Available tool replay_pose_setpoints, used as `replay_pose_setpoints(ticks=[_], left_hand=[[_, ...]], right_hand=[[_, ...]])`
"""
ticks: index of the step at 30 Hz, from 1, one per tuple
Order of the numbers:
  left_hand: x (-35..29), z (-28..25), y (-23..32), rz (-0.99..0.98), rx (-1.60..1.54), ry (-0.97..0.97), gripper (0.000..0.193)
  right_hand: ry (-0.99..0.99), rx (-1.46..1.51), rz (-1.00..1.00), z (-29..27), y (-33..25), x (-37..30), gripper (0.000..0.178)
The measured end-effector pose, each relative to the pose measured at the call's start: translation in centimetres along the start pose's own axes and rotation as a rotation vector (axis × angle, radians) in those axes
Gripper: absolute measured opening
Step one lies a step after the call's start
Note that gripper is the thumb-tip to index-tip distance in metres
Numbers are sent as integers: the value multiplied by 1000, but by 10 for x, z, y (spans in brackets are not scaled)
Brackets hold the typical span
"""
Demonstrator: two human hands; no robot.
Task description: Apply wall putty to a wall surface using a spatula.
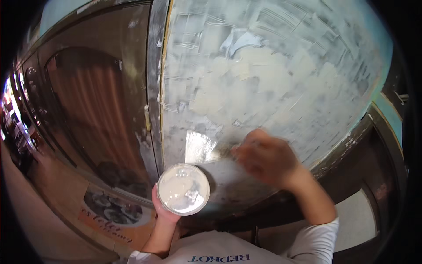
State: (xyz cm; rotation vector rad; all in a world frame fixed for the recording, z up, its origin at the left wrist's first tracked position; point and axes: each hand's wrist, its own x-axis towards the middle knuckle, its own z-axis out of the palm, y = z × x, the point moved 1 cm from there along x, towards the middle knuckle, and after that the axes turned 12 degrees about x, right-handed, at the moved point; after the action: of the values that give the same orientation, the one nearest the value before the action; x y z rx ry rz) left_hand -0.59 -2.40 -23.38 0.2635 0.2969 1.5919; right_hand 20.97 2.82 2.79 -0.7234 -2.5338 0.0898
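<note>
My left hand (163, 210) is closed around the side of a round tub (207, 196), its open top facing me. Off-white putty (176, 187) coats the inside, with a bright glare low on its right. My right hand (269, 159), slightly blurred, grips a putty knife (200, 147) whose wide shiny blade points left, just above the tub's rim. Whether the blade touches the wall cannot be made out. The grey-white wall panel (211, 53) in front of me carries streaks and cream patches of putty (263, 72).
A dark wooden door (132, 83) with a brown curtain (94, 94) stands left of the panel, behind a paint-smeared frame (154, 88). Lower left, a printed picture panel (112, 213) shows. Dark woodwork with a pale panel (358, 220) is at lower right.
</note>
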Motion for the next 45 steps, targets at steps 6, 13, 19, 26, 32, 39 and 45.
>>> replay_pose_setpoints(ticks=[6, 13, 19, 26, 32, 39, 45], left_hand=[[-5, 1, 18, -49, -13, 29, 65], [-22, -11, 23, 12, 34, 73, 65], [-20, -13, 19, -29, 12, 101, 65], [-18, -15, 13, -14, 12, 85, 64], [-13, -17, 8, -43, -11, 92, 62], [-14, -16, 7, -69, -2, 89, 62], [-15, -11, 4, -64, 53, 47, 64]], right_hand=[[-230, 35, -2, 79, 22, -28, 16], [-320, -35, -37, 58, 37, -22, 14], [-249, 60, 50, 60, 34, -23, 23], [-264, 119, 60, 67, 55, -44, 21], [-220, 541, 398, 67, 55, -51, 19], [-189, 572, 505, 82, 53, -70, 18], [-427, 365, 411, 59, 36, -47, 20]])
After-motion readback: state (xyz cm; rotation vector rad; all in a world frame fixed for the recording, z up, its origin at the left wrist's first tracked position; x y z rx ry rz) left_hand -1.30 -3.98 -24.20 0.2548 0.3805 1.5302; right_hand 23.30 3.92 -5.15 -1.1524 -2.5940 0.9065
